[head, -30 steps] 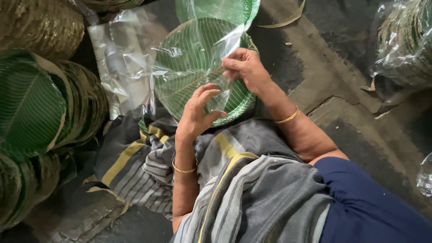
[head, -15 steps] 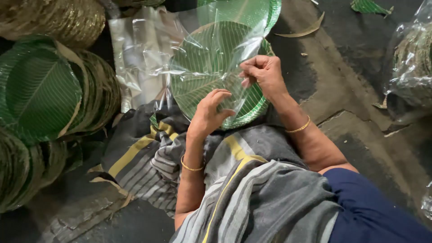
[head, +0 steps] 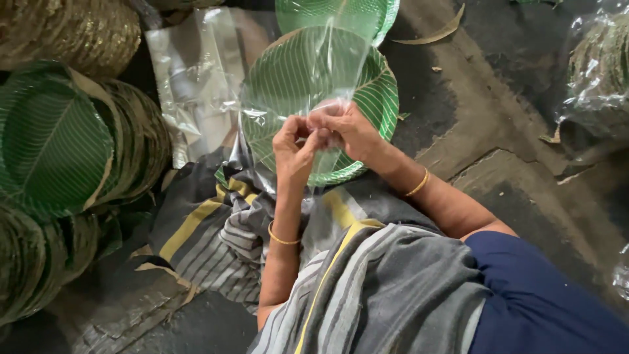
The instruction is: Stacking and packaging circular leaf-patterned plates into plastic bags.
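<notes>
Both hands meet in front of the person's lap, fingers pinched on a clear plastic bag (head: 308,72). The left hand (head: 295,147) and the right hand (head: 347,131) each close on the bag's lower edge (their fingertips touch one another there), and the film rises from them, lying over a stack of green leaf-pattern paper plates (head: 377,98) propped on the striped grey and yellow cloth (head: 216,223). Another green plate (head: 367,13) lies just beyond. To the left stand bundled stacks of plates (head: 59,151), with loose plastic bags (head: 193,78) between them and the hands.
</notes>
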